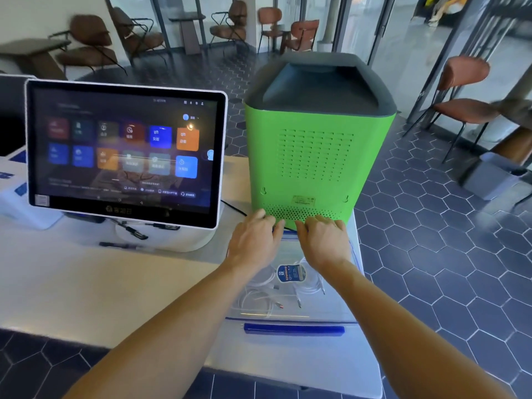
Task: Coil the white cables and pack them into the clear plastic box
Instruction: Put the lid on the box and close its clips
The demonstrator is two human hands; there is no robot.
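Resting palms-down: left hand [253, 240], right hand [324, 240] on box lid [290, 315].

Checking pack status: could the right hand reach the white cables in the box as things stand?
Probably not directly: the clear lid covers the white cables, and the right hand rests on it.

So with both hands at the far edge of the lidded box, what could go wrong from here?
1. Both hands, left hand and right hand, press the clear plastic box at its far edge beside the green machine; fingers could get pinched between them.
2. The white cables lie loosely coiled under the lid; a loop could catch in the rim.
3. The box sits near the table corner and could slide off.
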